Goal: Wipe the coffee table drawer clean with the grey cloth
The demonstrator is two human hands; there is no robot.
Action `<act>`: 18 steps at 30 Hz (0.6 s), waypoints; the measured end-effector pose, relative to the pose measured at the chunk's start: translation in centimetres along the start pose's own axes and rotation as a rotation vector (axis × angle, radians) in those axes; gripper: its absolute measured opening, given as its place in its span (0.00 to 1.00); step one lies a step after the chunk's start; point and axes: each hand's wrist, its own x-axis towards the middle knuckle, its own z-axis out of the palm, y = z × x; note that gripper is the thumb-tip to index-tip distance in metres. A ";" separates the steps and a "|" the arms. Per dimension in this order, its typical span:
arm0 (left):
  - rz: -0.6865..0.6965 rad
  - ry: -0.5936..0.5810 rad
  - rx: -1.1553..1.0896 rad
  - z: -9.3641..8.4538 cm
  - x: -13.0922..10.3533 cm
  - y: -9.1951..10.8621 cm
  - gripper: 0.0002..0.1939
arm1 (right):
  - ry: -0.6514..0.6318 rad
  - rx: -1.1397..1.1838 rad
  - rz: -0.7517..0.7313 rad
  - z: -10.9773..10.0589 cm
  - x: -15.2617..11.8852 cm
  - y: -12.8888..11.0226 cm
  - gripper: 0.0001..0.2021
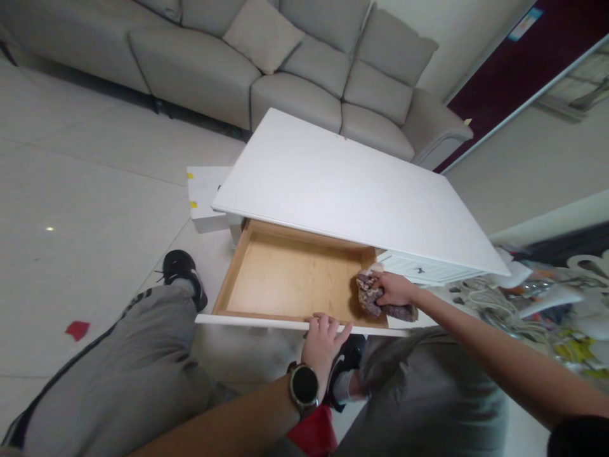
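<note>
A white table (352,184) has one wooden drawer (285,273) pulled out toward me, with nothing lying on its bare bottom. My left hand (322,339), with a watch (303,385) on the wrist, rests on the drawer's front edge, its fingers curled over the rim and the thumb spread. At the drawer's right end my right hand (392,289) grips a crumpled brown patterned cloth (368,295), which touches the side wall and hangs partly over it.
Behind the table stands a grey sofa (295,95) with a cushion (263,35). A white box (209,197) is on the floor at the left. Cables (490,301) and bags clutter the right. Red scraps (77,330) lie on the floor.
</note>
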 end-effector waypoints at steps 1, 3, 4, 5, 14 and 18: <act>0.007 0.008 0.003 0.0 0.0 -0.1 0.27 | -0.035 0.019 -0.029 -0.2 -0.4 0.3 0.13; 0.022 0.019 0.013 0.0 0.0 -0.2 0.27 | -0.123 0.062 -0.108 -0.1 -0.9 0.4 0.13; 0.028 0.021 0.019 0.0 0.0 -0.2 0.27 | -0.155 0.071 -0.138 0.1 -1.0 0.1 0.13; 0.030 0.020 0.028 0.0 0.0 -0.2 0.27 | -0.172 0.067 -0.158 0.3 -1.0 -0.2 0.14; 0.030 0.023 0.004 0.8 -0.2 -0.1 0.28 | -0.126 -0.008 -0.296 1.1 1.5 -3.6 0.14; 0.008 0.016 -0.007 1.1 -0.3 0.1 0.29 | -0.091 -0.010 -0.369 0.9 2.7 -5.3 0.12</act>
